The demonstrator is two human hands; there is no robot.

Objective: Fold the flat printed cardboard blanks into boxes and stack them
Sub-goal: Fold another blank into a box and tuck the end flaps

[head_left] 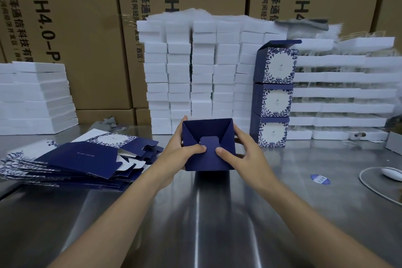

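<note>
A box [208, 128] is gripped by the left hand [179, 150] and right hand [242, 155], thumbs pressed on its flaps. To the left, blanks [71, 159] are piled; a three-box stack [273, 98] is seen right.

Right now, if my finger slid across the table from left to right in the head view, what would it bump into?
pile of flat blanks → half-folded box → stack of three finished boxes → round blue sticker → white corded device

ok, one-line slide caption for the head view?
Left hand and right hand grip a half-folded navy box; flat blanks lie left, three stacked boxes stand right.
</note>
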